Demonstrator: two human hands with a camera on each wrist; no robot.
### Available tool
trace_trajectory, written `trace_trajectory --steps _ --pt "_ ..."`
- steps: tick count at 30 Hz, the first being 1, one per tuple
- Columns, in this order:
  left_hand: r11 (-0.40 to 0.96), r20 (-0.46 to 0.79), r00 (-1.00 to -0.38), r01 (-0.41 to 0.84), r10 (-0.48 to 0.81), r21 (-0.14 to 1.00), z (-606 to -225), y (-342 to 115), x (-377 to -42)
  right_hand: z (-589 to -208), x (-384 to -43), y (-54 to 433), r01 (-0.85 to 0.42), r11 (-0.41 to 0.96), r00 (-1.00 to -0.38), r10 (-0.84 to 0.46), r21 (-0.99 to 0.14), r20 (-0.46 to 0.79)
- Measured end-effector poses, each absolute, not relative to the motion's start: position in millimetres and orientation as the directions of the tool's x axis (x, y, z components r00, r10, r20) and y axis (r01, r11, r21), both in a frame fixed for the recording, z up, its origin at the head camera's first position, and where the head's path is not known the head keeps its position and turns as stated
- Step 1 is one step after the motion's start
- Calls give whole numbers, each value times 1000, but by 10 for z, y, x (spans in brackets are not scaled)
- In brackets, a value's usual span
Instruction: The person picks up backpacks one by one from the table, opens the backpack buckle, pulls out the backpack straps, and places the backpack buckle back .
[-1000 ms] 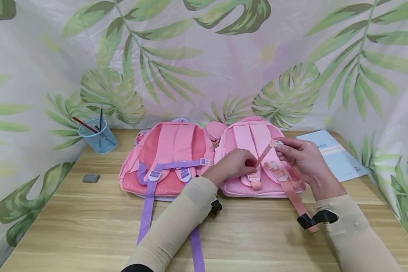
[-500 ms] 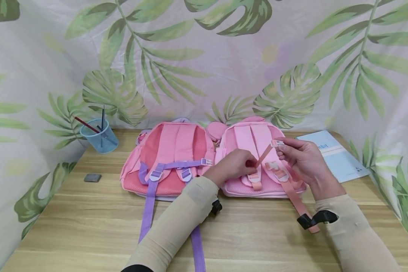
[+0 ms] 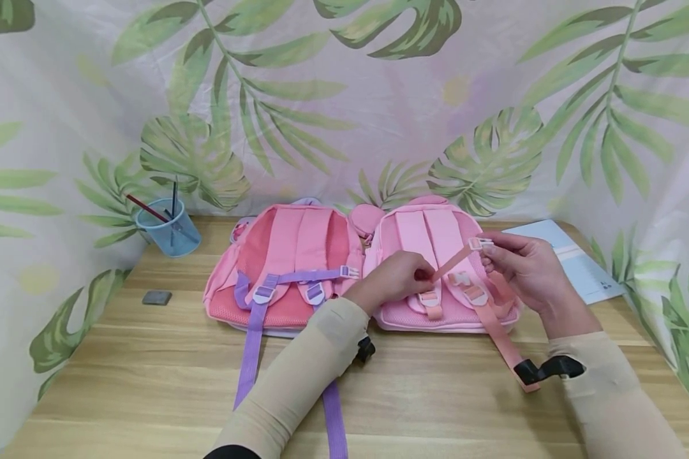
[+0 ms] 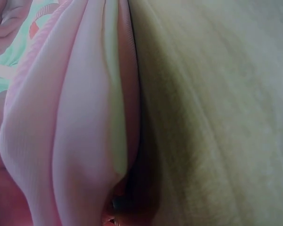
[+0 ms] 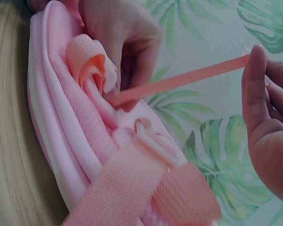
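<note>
A light pink backpack (image 3: 390,245) lies on the table with its shoulder straps up. At its lower part my left hand (image 3: 397,277) pinches the base of a thin coral strap (image 3: 452,262). My right hand (image 3: 522,262) pinches the white buckle (image 3: 479,244) on that strap's other end. Between both hands the strap runs taut, as the right wrist view shows too, where it spans from my left hand (image 5: 115,35) to my right thumb and fingers (image 5: 255,89). A second white buckle piece (image 3: 459,278) rests on the right shoulder strap. The left wrist view mostly shows the bag's side (image 4: 82,113).
Left of it lies a darker pink backpack (image 3: 284,239) with purple straps (image 3: 251,350) trailing forward. A blue pen cup (image 3: 175,236) and a grey eraser-like block (image 3: 157,298) are farther left. A pale blue booklet (image 3: 594,280) lies behind my right hand.
My right hand has shifted right, carrying the buckle with it, so the coral strap slants lower and reaches farther. My left hand stays in place.
</note>
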State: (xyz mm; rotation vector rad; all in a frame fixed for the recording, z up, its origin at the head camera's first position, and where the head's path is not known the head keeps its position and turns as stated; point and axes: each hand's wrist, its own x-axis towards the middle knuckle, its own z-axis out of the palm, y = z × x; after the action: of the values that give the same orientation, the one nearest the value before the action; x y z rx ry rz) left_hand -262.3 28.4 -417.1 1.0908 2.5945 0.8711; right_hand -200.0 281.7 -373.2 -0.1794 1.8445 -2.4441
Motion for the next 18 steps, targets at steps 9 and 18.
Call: trace_trajectory --steps 9,18 --pt "561 39 -713 584 701 587 -4174 276 -2614 -3901 -1940 3143 -39 -267 -990 -120 -963 73" --pt "564 30 -721 567 692 601 -4198 282 -2629 -4044 -1905 3354 8 -213 -995 -95 -977 12"
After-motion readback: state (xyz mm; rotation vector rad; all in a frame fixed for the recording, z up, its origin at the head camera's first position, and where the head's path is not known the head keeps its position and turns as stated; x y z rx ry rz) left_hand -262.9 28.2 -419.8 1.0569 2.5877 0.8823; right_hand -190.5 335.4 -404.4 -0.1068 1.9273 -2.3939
